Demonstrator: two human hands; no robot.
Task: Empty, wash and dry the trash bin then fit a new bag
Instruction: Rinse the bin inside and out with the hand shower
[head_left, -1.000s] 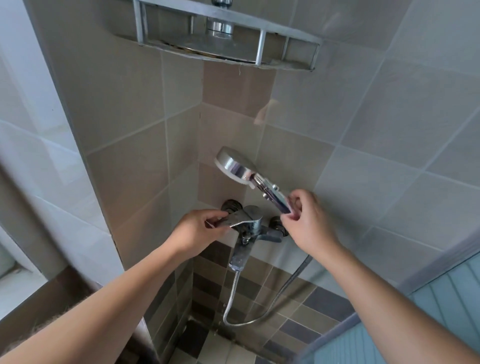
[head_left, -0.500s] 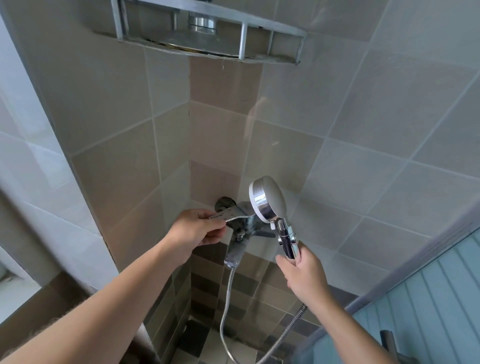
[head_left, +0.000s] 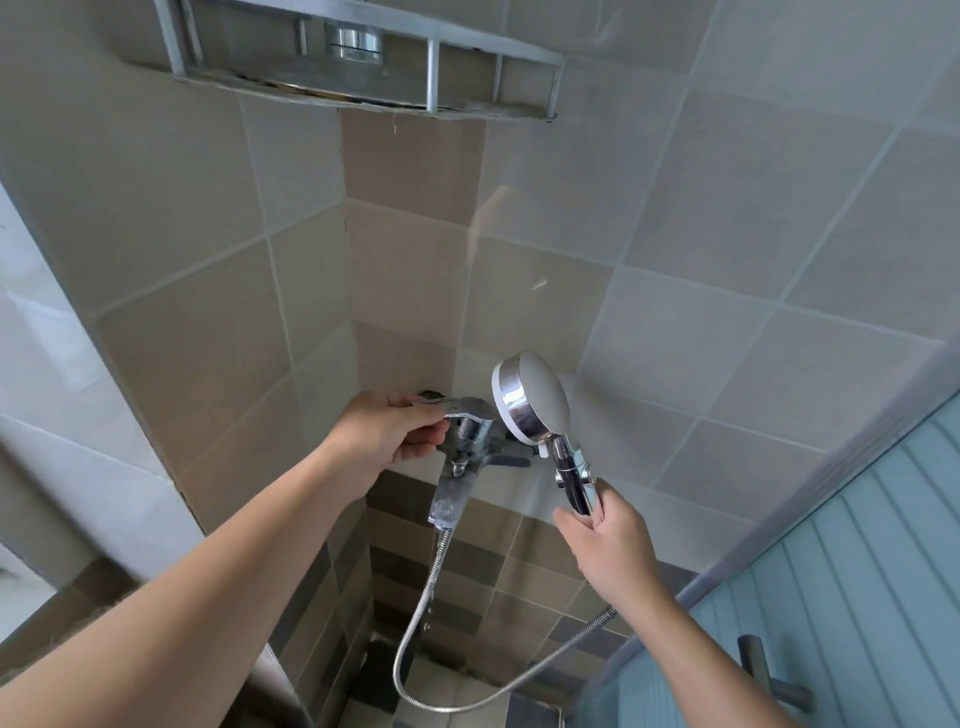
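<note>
My right hand (head_left: 610, 545) grips the chrome handle of a shower head (head_left: 532, 397), held upright with its round face turned left. Its metal hose (head_left: 415, 623) loops down from the wall-mounted chrome mixer tap (head_left: 465, 434) and back up to the handle. My left hand (head_left: 387, 436) holds the tap's lever, thumb on top and fingers curled under it. A few water drops fall beside the hose below the tap spout. No trash bin or bag is in view.
A metal corner shelf (head_left: 363, 88) hangs high on the beige tiled walls. A blue ribbed panel (head_left: 857, 571) with a metal handle (head_left: 763, 670) stands at the right. The dark tiled floor (head_left: 452, 691) lies below.
My right hand took the shower head off its place above the tap and brought it down and right, turning it upright. My left hand stayed on the lever. Drops now fall below the tap.
</note>
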